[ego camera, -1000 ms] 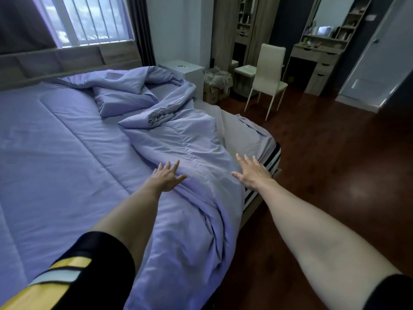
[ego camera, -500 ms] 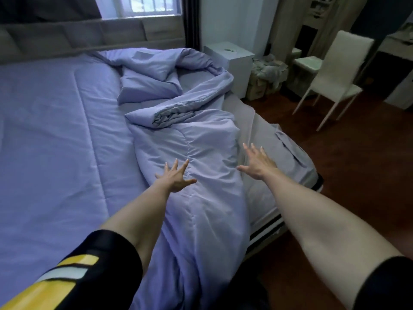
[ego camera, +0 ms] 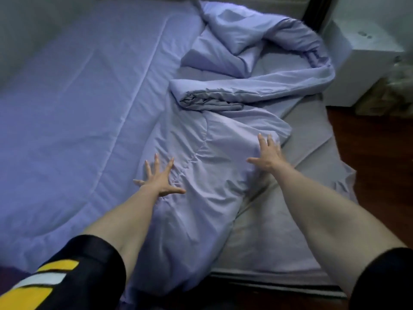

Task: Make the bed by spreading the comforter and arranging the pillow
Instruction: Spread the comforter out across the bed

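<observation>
A lavender comforter lies bunched along the right half of the bed, flat on the left half and rolled into a thick twist toward the head. A matching pillow lies under the folds near the headboard. My left hand rests flat on the comforter with fingers spread. My right hand lies with straight fingers against the bunched fold's right edge. Grey sheet shows bare to the right of the fold.
A white bedside cabinet stands at the bed's upper right corner, with a pile of cloth beside it. Dark wooden floor runs along the right side. The mattress's striped edge is at the bottom.
Both hands have moved forward and down onto the comforter, and my view has tilted down toward the bed. The right hand went from above the sheet to the fold's edge.
</observation>
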Demonstrator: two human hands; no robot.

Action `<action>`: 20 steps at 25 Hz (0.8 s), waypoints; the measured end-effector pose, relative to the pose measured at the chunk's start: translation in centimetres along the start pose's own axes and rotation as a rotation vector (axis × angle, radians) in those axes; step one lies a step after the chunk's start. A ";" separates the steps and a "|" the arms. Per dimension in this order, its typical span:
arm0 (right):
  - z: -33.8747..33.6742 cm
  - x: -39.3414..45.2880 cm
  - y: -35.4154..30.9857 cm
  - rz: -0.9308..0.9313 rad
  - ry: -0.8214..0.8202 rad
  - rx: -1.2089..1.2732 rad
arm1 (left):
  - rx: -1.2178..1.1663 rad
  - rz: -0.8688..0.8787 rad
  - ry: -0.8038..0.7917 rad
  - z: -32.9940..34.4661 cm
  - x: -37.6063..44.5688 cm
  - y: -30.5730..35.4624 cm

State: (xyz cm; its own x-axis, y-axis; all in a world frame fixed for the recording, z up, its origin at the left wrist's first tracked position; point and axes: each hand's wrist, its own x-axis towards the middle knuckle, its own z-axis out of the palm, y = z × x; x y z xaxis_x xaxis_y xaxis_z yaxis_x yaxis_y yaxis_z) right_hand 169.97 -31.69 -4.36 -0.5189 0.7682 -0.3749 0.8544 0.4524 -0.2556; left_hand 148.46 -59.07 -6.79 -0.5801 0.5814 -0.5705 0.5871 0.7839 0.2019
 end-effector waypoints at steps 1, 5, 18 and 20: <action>0.2 1.4 0.1 -0.010 -0.011 0.005 | -0.015 -0.049 0.024 0.1 0.2 0.3; 1.4 5.5 0.2 -0.023 -0.105 0.026 | -0.146 -0.230 0.132 1.2 2.1 0.4; 3.5 5.0 -1.8 -0.102 0.087 -0.166 | -0.071 -0.217 0.138 1.9 3.3 -0.1; 2.7 2.7 -1.4 -0.104 0.148 -0.194 | -0.048 -0.161 0.148 1.8 2.0 0.4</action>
State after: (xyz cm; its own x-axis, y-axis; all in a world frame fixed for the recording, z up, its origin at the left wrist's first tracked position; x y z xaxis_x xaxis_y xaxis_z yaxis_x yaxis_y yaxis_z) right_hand 167.28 -31.48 -7.44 -0.6070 0.7645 -0.2171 0.7931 0.5999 -0.1053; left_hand 148.58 -58.03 -9.31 -0.7431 0.4707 -0.4757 0.4547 0.8767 0.1572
